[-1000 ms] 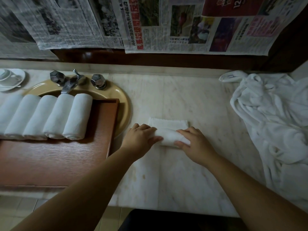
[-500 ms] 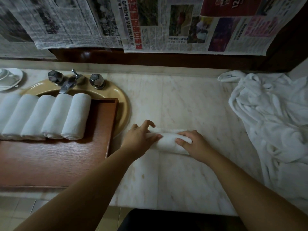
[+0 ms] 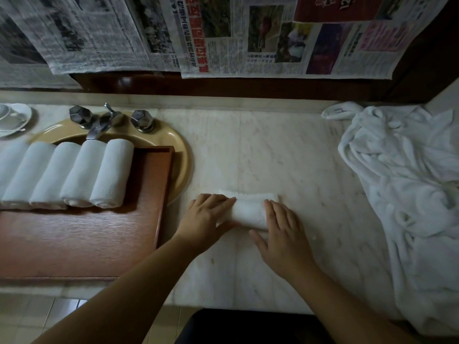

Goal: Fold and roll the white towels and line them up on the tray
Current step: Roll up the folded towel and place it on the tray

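A small white towel [image 3: 249,209], rolled into a short cylinder, lies crosswise on the marble counter [image 3: 285,155]. My left hand [image 3: 207,219] lies flat on its left end with fingers straight. My right hand [image 3: 280,232] lies flat on its right end, fingers stretched forward over the roll. A brown wooden tray [image 3: 82,242] sits to the left across the sink. Several rolled white towels [image 3: 74,172] lie side by side along the tray's far part.
A heap of loose white towels [image 3: 407,194] covers the counter's right side. A beige sink [image 3: 178,150] with a chrome tap [image 3: 99,122] lies under the tray. A white cup and saucer [image 3: 12,117] stand at far left. Newspaper [image 3: 248,33] hangs on the wall.
The flat part of the towel has been rolled up away from me into a full roll. Both hands went from curled fingertips on the roll to flat palms over it.
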Demonstrator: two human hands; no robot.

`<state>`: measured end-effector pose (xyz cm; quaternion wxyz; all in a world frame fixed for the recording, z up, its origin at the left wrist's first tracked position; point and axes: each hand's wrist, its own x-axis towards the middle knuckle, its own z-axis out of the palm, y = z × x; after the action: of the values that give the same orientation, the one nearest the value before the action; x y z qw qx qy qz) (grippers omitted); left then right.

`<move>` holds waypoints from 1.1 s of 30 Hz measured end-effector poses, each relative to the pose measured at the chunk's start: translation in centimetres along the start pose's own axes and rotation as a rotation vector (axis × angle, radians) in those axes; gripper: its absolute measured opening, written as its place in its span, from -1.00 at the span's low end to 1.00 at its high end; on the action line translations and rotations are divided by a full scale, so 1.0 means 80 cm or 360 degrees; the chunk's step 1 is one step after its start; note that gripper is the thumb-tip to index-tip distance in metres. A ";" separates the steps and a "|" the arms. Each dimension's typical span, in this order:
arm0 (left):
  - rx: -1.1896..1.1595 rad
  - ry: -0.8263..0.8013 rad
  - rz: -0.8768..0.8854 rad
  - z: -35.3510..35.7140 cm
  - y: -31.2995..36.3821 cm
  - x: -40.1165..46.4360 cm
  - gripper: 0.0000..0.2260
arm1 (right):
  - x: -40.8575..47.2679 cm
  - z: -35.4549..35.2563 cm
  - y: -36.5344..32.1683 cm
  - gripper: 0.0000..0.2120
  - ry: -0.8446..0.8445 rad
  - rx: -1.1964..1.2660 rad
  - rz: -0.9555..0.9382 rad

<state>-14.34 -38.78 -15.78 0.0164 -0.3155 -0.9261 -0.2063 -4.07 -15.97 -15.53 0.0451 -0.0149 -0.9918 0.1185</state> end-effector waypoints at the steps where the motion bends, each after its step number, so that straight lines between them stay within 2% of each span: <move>1: -0.0042 -0.0036 -0.0024 -0.002 -0.004 0.008 -0.47 | 0.002 0.000 0.000 -0.24 -0.0014 0.0001 0.0013; 6: -0.0082 -0.0359 -0.0239 -0.008 -0.013 0.051 -0.39 | 0.040 -0.009 0.010 -0.26 -0.0064 -0.0006 0.0059; 10: -0.0066 -0.0293 -0.0326 -0.001 -0.015 0.064 -0.37 | 0.061 -0.010 0.023 -0.22 -0.0143 -0.0115 0.0073; 15: -0.0190 -0.0339 -0.0334 0.002 -0.027 0.082 -0.24 | 0.085 -0.009 0.034 -0.19 -0.0240 -0.0207 0.0059; 17: -0.0267 -0.0296 -0.0337 0.003 -0.033 0.084 -0.35 | 0.092 -0.010 0.036 -0.16 -0.0271 -0.0208 0.0050; 19: -0.0380 -0.0234 -0.0386 0.003 -0.033 0.085 -0.54 | 0.098 -0.011 0.039 -0.14 -0.0354 -0.0188 0.0043; 21: -0.0440 -0.0147 -0.0408 0.006 -0.032 0.086 -0.63 | 0.104 -0.013 0.041 -0.12 -0.0460 -0.0133 0.0058; 25: -0.0341 0.0044 -0.0346 0.006 -0.031 0.090 -0.64 | 0.105 -0.015 0.039 -0.16 -0.0530 -0.0077 0.0107; 28: -0.0082 0.0325 -0.0021 0.010 -0.023 0.081 -0.74 | 0.101 -0.016 0.036 -0.21 -0.0526 -0.0091 0.0114; 30: -0.0015 0.0404 0.0085 0.012 -0.020 0.064 -0.67 | 0.100 -0.015 0.035 -0.23 -0.0521 -0.0095 0.0115; 33: 0.0075 0.0254 0.0161 0.011 -0.031 0.044 -0.44 | 0.103 -0.018 0.035 -0.22 -0.0512 -0.0090 0.0116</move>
<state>-18.53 -38.21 -16.92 0.1080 -0.3438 -0.9094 -0.2079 -12.05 -12.59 -14.07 -0.1191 -0.0329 -0.9880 0.0929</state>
